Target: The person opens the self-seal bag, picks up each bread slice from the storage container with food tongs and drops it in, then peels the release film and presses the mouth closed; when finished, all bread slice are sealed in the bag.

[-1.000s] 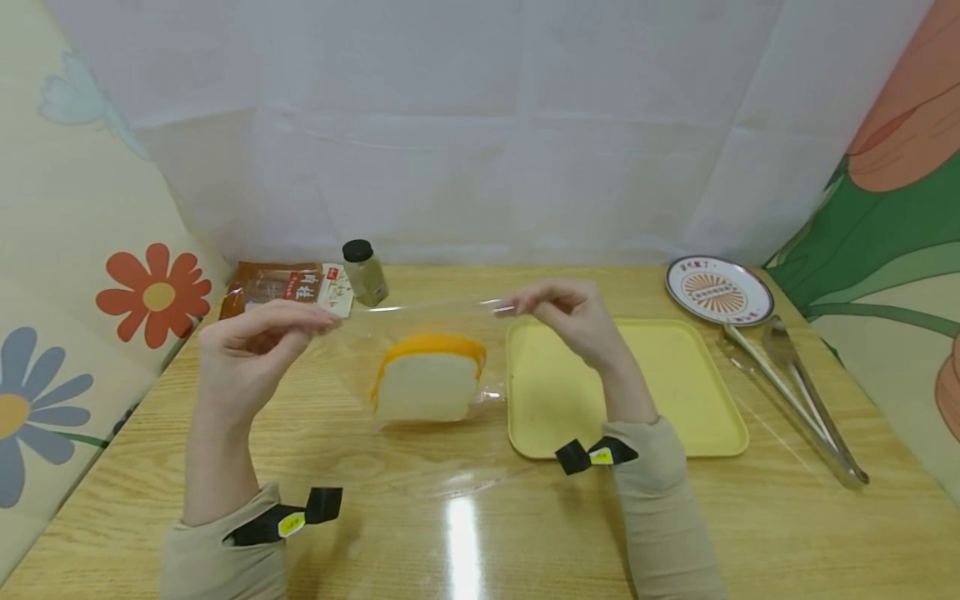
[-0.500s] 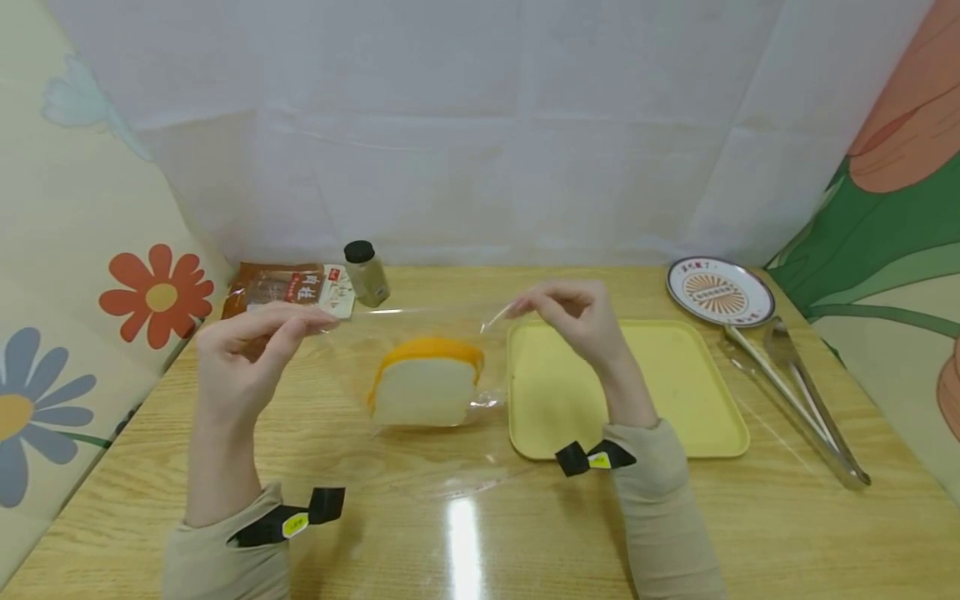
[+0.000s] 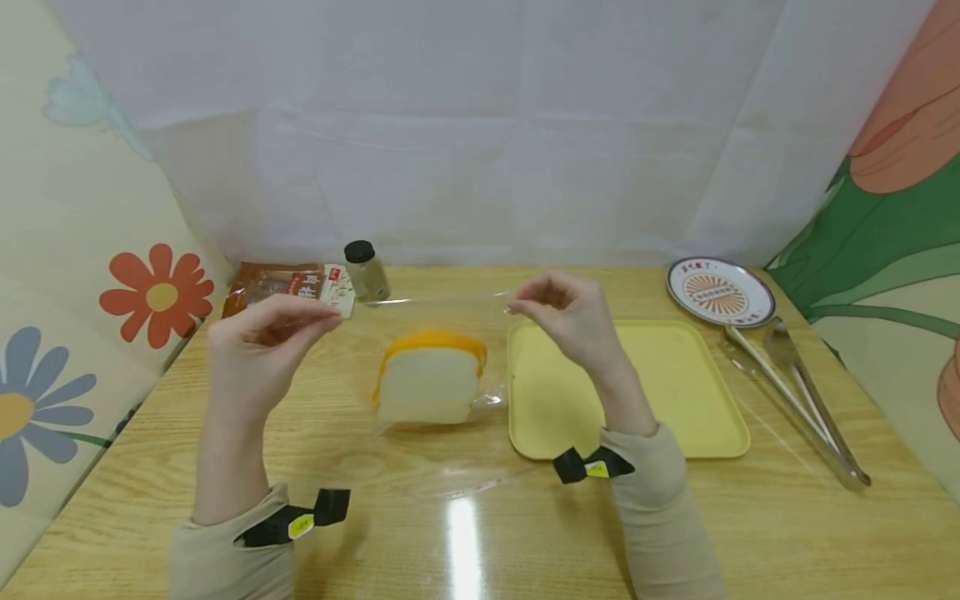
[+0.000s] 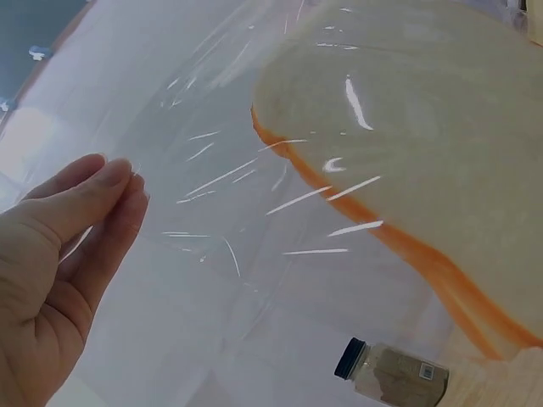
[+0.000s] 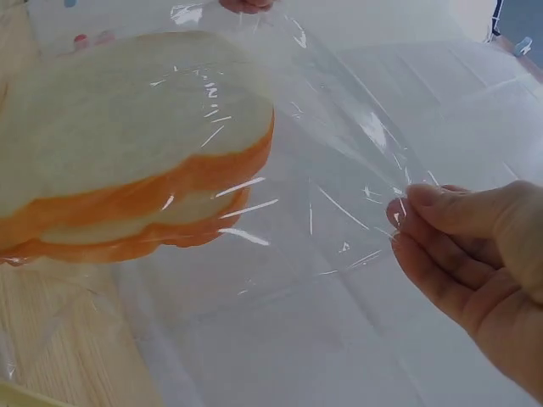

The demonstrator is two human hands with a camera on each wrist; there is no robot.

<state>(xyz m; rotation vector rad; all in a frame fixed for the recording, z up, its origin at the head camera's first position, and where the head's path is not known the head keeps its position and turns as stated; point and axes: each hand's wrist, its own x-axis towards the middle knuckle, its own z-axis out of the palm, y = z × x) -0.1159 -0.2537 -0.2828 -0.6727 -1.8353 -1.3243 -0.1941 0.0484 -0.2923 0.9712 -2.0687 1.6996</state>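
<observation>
A clear plastic bag hangs upright over the wooden table, its top edge stretched between both hands. Inside are bread slices with orange crusts; the right wrist view shows two bread slices stacked face to face. Thumb and fingertips of my left hand pinch the bag's top left corner. My right hand pinches the opposite corner, above the tray's near left part. Through the film in the left wrist view, the pale bread face shows with glare streaks across it.
A yellow tray lies to the right. Behind it is a white patterned plate, with metal tongs at the far right. At the back left stand a black-capped jar and a brown food packet.
Over the last half second both hands have risen slightly, and the left has shifted a little to the right. The bag and bread have lifted slightly with them.
</observation>
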